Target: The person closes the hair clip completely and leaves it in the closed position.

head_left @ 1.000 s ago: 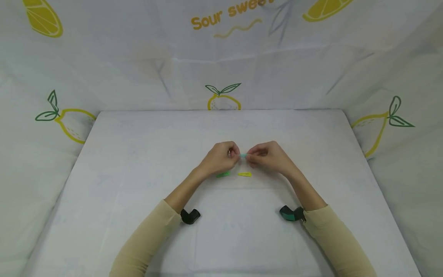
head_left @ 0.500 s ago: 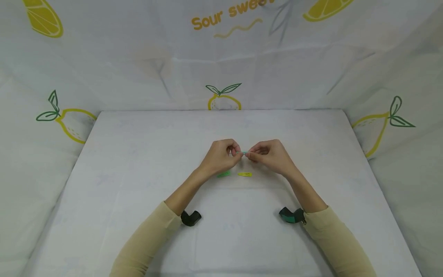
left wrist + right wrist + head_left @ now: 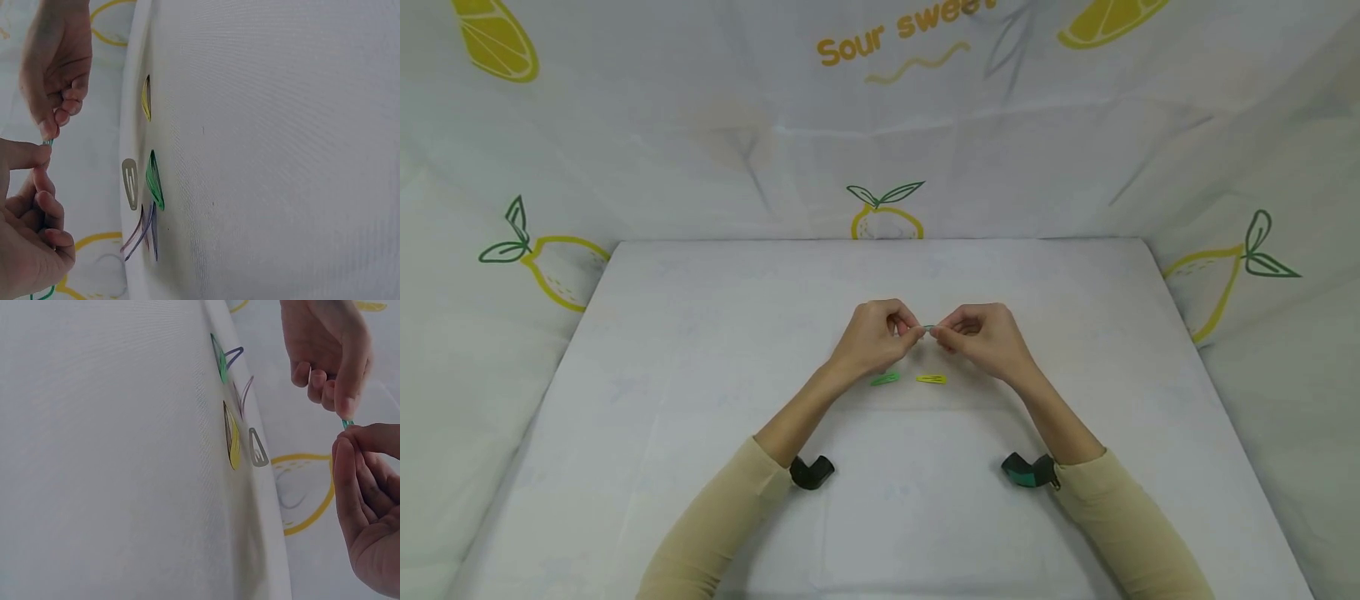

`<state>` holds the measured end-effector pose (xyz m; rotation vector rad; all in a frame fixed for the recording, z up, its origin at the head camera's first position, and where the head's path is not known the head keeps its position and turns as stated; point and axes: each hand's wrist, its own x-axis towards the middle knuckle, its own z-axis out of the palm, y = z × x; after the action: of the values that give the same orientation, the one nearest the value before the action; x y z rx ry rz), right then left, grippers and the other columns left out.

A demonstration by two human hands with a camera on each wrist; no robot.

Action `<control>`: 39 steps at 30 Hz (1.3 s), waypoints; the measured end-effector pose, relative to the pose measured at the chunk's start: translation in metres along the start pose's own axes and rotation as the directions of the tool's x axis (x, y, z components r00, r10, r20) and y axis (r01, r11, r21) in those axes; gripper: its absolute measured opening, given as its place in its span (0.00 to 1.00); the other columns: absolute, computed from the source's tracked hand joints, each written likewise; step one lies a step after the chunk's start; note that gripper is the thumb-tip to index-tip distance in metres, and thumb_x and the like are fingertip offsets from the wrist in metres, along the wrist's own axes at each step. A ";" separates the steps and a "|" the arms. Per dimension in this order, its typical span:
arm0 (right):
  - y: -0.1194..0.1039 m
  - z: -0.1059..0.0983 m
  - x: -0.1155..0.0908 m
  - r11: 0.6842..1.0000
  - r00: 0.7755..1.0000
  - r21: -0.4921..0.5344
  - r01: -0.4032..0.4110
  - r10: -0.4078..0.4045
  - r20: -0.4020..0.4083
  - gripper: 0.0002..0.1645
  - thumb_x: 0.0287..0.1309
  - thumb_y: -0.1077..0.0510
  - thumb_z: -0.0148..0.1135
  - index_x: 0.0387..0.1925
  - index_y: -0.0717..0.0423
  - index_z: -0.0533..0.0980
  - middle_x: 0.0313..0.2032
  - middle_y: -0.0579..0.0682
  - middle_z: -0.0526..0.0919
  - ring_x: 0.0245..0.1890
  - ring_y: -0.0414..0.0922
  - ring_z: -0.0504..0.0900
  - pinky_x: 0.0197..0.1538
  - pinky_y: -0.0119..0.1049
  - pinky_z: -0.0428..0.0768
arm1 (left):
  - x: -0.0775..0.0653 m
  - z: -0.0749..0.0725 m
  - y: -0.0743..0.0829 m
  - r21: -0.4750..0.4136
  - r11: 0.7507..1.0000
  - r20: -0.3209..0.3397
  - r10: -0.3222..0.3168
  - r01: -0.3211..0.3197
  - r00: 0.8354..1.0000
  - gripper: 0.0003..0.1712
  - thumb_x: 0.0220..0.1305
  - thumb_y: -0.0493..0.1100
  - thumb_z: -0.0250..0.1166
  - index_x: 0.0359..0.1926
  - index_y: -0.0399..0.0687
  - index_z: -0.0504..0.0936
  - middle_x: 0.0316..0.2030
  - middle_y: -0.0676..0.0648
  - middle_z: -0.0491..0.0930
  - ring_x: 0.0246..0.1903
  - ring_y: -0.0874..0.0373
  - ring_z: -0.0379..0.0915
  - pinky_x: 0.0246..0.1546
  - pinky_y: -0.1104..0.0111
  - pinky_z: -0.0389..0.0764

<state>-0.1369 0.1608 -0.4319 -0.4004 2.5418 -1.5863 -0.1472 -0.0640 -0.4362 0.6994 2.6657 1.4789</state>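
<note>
A small teal snap hair clip (image 3: 928,328) is stretched between my two hands, raised above the white table. My left hand (image 3: 876,337) pinches one end with thumb and index finger. At the other end my right hand (image 3: 985,337) pinches it the same way. The fingertips nearly meet, so only a short piece of teal (image 3: 348,424) shows and most of the clip is hidden. On the table, nearer the body than the hands, lie a green hair clip (image 3: 885,379) and a yellow hair clip (image 3: 931,379).
The left wrist view also has a grey hair clip (image 3: 129,167) near the green one, with a purple hair clip (image 3: 155,237) beside them. Black wrist cameras (image 3: 812,472) hang under the sleeves. White lemon-print cloth (image 3: 700,150) walls in the table's back and sides.
Both hands, still holding the teal clip, have risen slightly farther from the body. The clip shows darker and is turned differently between the fingertips. The green and yellow clips stay in place.
</note>
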 end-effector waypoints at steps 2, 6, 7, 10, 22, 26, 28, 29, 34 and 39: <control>0.000 0.000 0.000 1.000 1.000 0.005 -0.008 0.007 0.004 0.10 0.67 0.59 0.75 0.35 0.64 0.88 0.31 0.62 0.92 0.32 0.60 0.92 0.36 0.30 0.86 | -0.001 0.000 -0.001 -0.001 1.000 0.002 -0.010 0.010 1.000 0.04 0.65 0.37 0.72 0.34 0.40 0.89 0.26 0.47 0.81 0.23 0.63 0.66 0.27 0.75 0.66; 0.000 -0.001 0.000 1.000 1.000 0.017 -0.016 0.016 0.013 0.09 0.67 0.59 0.75 0.36 0.64 0.88 0.33 0.62 0.93 0.33 0.60 0.93 0.37 0.34 0.88 | -0.002 0.000 -0.003 -0.014 0.999 0.007 -0.031 0.031 1.000 0.04 0.66 0.38 0.72 0.35 0.41 0.88 0.27 0.48 0.81 0.23 0.62 0.64 0.27 0.75 0.65; 0.000 -0.001 0.000 1.000 1.000 0.021 -0.014 0.013 0.016 0.09 0.67 0.59 0.75 0.36 0.64 0.88 0.33 0.62 0.93 0.33 0.60 0.93 0.38 0.36 0.89 | -0.003 0.000 -0.003 -0.021 0.999 0.009 -0.035 0.036 0.999 0.05 0.66 0.39 0.72 0.36 0.41 0.88 0.27 0.48 0.81 0.24 0.62 0.64 0.27 0.75 0.65; 0.000 -0.002 0.000 0.999 1.000 0.037 -0.006 0.005 0.027 0.09 0.68 0.60 0.75 0.37 0.64 0.88 0.34 0.63 0.93 0.34 0.59 0.93 0.40 0.39 0.90 | -0.004 0.000 -0.003 -0.058 0.997 0.021 -0.055 0.057 0.998 0.05 0.68 0.39 0.72 0.37 0.41 0.88 0.28 0.48 0.81 0.24 0.62 0.65 0.28 0.75 0.65; 0.001 -0.006 -0.002 0.996 1.000 0.085 -0.003 0.002 0.015 0.09 0.67 0.58 0.76 0.40 0.63 0.90 0.38 0.60 0.94 0.36 0.49 0.94 0.43 0.33 0.89 | -0.004 -0.005 -0.001 -0.185 0.973 0.058 -0.131 0.140 0.990 0.10 0.70 0.44 0.73 0.37 0.40 0.89 0.29 0.50 0.81 0.30 0.60 0.71 0.32 0.74 0.70; 0.002 -0.007 -0.003 0.995 1.000 0.098 0.007 -0.008 0.006 0.09 0.66 0.59 0.77 0.40 0.63 0.90 0.39 0.60 0.94 0.36 0.45 0.94 0.44 0.30 0.88 | -0.004 -0.005 0.000 -0.216 0.961 0.079 -0.157 0.171 0.984 0.12 0.71 0.47 0.72 0.38 0.41 0.90 0.31 0.50 0.85 0.31 0.60 0.74 0.34 0.73 0.72; 0.002 -0.008 -0.003 0.994 1.000 0.107 0.012 -0.013 0.006 0.09 0.66 0.59 0.77 0.41 0.64 0.90 0.39 0.61 0.94 0.36 0.44 0.94 0.45 0.30 0.88 | -0.004 -0.005 0.000 -0.227 0.956 0.088 -0.169 0.185 0.982 0.13 0.72 0.49 0.72 0.39 0.42 0.91 0.32 0.49 0.87 0.32 0.59 0.75 0.34 0.72 0.73; 0.002 -0.008 -0.004 0.994 1.000 0.110 0.013 -0.014 0.005 0.09 0.65 0.60 0.77 0.41 0.64 0.90 0.40 0.61 0.94 0.36 0.45 0.94 0.45 0.30 0.89 | -0.004 -0.006 0.000 -0.229 0.954 0.092 -0.176 0.193 0.980 0.13 0.72 0.49 0.71 0.40 0.43 0.91 0.33 0.48 0.88 0.32 0.60 0.76 0.35 0.72 0.74; 0.004 -0.009 -0.006 0.992 1.000 0.122 0.026 -0.026 -0.001 0.09 0.64 0.61 0.78 0.42 0.64 0.90 0.41 0.60 0.94 0.38 0.49 0.95 0.46 0.31 0.89 | -0.005 -0.007 -0.001 -0.237 0.946 0.121 -0.196 0.220 0.973 0.14 0.72 0.50 0.72 0.42 0.43 0.92 0.38 0.38 0.90 0.32 0.59 0.75 0.35 0.71 0.74; 0.005 -0.010 -0.007 0.988 1.000 0.151 0.028 -0.028 -0.004 0.09 0.63 0.62 0.78 0.43 0.64 0.90 0.41 0.58 0.94 0.40 0.55 0.95 0.46 0.32 0.90 | -0.005 -0.008 -0.004 -0.233 0.944 0.148 -0.201 0.232 0.968 0.14 0.73 0.48 0.71 0.44 0.40 0.92 0.41 0.34 0.90 0.32 0.60 0.75 0.36 0.72 0.74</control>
<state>-0.1334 0.1733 -0.4325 -0.4191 2.4056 -1.7756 -0.1455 -0.0743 -0.4357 0.4467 2.3230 1.6119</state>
